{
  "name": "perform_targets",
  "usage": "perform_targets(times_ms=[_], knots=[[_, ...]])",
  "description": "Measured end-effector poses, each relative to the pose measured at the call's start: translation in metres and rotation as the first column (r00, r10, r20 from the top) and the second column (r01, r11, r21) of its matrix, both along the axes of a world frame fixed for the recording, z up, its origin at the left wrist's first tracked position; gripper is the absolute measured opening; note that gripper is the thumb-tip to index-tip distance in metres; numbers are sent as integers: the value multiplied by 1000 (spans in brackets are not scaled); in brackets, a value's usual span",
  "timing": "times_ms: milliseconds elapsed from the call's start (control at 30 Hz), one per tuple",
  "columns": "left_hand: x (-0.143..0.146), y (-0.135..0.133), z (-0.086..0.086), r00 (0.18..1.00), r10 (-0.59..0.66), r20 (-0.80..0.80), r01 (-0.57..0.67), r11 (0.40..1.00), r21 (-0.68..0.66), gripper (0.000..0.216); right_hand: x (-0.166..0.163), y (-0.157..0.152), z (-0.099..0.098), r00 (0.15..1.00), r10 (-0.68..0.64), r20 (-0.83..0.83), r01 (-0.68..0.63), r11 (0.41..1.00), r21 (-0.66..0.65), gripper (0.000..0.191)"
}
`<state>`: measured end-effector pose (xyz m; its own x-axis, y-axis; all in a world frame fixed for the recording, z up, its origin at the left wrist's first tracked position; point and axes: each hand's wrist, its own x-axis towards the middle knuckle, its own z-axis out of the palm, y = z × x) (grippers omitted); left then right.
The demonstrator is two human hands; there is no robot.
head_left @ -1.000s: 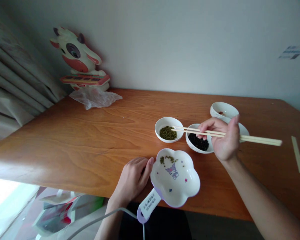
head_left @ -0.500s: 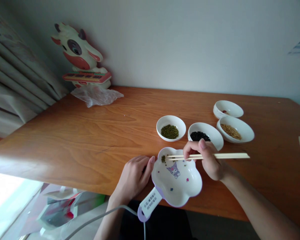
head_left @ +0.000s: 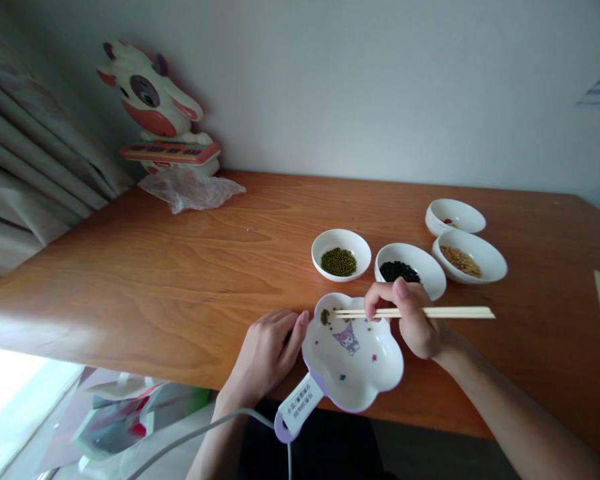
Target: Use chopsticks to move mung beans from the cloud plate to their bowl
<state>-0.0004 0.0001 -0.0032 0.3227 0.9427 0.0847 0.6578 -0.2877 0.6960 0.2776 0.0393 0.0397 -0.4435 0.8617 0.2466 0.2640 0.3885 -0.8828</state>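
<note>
A white flower-shaped dish with a purple rim and handle (head_left: 353,383) lies at the table's front edge, a cartoon figure printed inside. Green mung beans (head_left: 325,317) are gathered at its upper left, with a few more along the far side. My right hand (head_left: 405,317) is closed round a pair of wooden chopsticks (head_left: 455,312), tips inside the dish close to the beans. Resting on the table left of the dish is my left hand (head_left: 273,347), fingers loosely bent, thumb apart from them and at the rim. Whether it presses the dish cannot be made out.
Behind the dish stand white bowls of mung beans (head_left: 339,262), black beans (head_left: 399,271) and pale yellow grains (head_left: 460,261). Another bowl (head_left: 455,217) holds a few reddish pieces. A cow toy (head_left: 155,113) and plastic bag (head_left: 195,190) sit back left. A grey cable (head_left: 195,433) crosses below.
The chopsticks have closed slightly together, their tips staying at about the same place in the dish. The whole view has shifted a little; the left hand and bowls keep their places.
</note>
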Motion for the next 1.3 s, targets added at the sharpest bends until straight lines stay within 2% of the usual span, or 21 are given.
perform_targets(times_ms=[133, 267, 333, 433, 533, 600, 667, 767, 867, 1033, 1300], knots=[[0, 0, 0, 1000, 0, 4, -1, 1000, 13, 44, 0, -1, -3, 999, -39, -7, 39, 999, 3, 76], [0, 0, 1, 1000, -8, 4, 8, 1000, 20, 43, 4, 0, -1, 983, -114, -141, 107, 992, -61, 81], [-1, 0, 1, 1000, -15, 0, 15, 1000, 22, 43, 7, 4, 2, 946, -197, -257, 188, 980, -60, 84], [-1, 0, 0, 1000, -20, -4, 20, 1000, 23, 43, 13, 17, 9, 848, -341, -405, 362, 932, -28, 83], [-1, 1, -1, 1000, -14, -1, 14, 1000, 23, 44, 18, 28, 13, 797, -394, -457, 427, 904, -35, 79], [0, 1, 0, 1000, -11, 1, 11, 1000, 24, 44, 20, 28, 14, 811, -368, -455, 387, 920, -55, 79], [0, 1, 1, 1000, -13, 1, 13, 1000, 24, 45, 20, 22, 12, 864, -295, -408, 291, 954, -72, 80], [0, 0, 1, 1000, -16, 4, 16, 1000, 26, 46, 17, 8, 7, 966, -135, -220, 117, 988, -96, 85], [0, 0, 0, 1000, -8, 5, 8, 999, 31, 45, 12, -1, 0, 999, -25, -32, 20, 990, -140, 84], [0, 0, 1, 1000, -16, 7, 16, 1000, 21, 44, 4, -2, -2, 999, 40, 2, -39, 989, -141, 81], [1, -1, 2, 1000, -11, 4, 11, 999, 33, 43, 0, -2, 0, 1000, -9, 22, 11, 994, -111, 79]])
